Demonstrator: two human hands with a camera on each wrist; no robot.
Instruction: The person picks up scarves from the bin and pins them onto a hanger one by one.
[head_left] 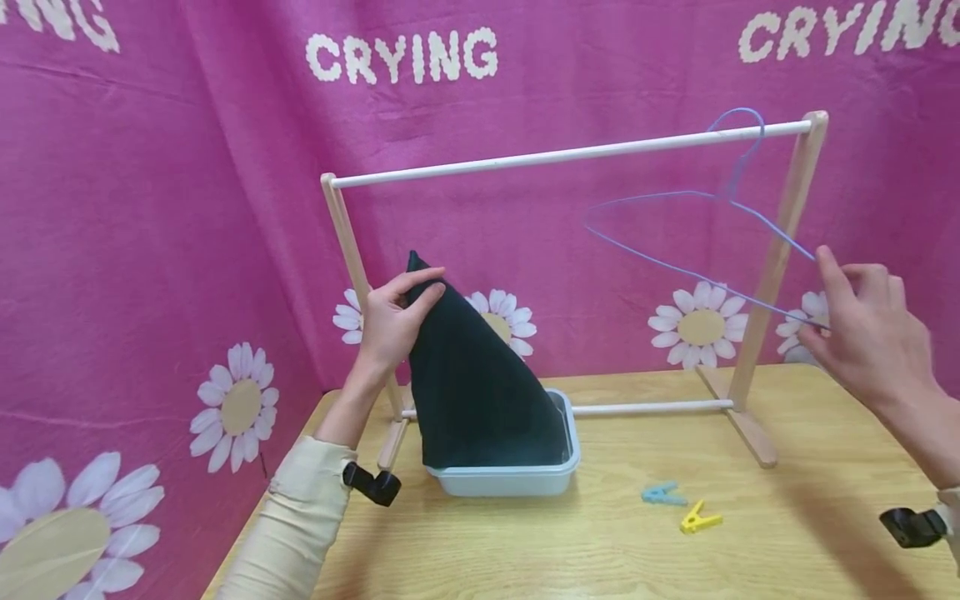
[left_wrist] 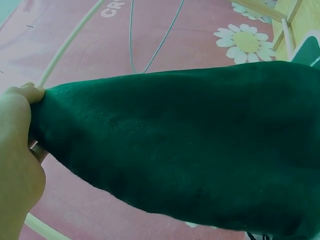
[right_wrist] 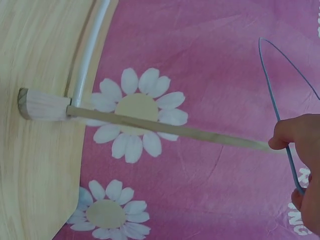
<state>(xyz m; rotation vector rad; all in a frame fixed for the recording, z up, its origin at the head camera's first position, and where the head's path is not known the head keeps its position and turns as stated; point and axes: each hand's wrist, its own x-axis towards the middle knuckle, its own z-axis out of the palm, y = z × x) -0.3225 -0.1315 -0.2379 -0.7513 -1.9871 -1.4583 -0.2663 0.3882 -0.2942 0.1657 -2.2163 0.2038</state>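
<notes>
A dark green cloth (head_left: 480, 392) hangs from my left hand (head_left: 393, 321), which pinches its top corner between thumb and fingers. The cloth's lower part lies in a white plastic tub (head_left: 510, 482); in the left wrist view the cloth (left_wrist: 180, 150) spreads across most of the picture. My right hand (head_left: 873, 333) grips the right end of a thin blue wire hanger (head_left: 675, 268). The hanger's hook is at the right part of the white rail (head_left: 570, 156); whether it bears on the rail I cannot tell. In the right wrist view, finger and thumb hold the hanger wire (right_wrist: 270, 90).
A wooden rack with two uprights stands on the table (head_left: 600, 550), its right post (head_left: 772, 258) close behind the hanger. A blue clothespin (head_left: 663, 494) and a yellow clothespin (head_left: 701, 518) lie right of the tub. Pink fabric with daisies hangs behind.
</notes>
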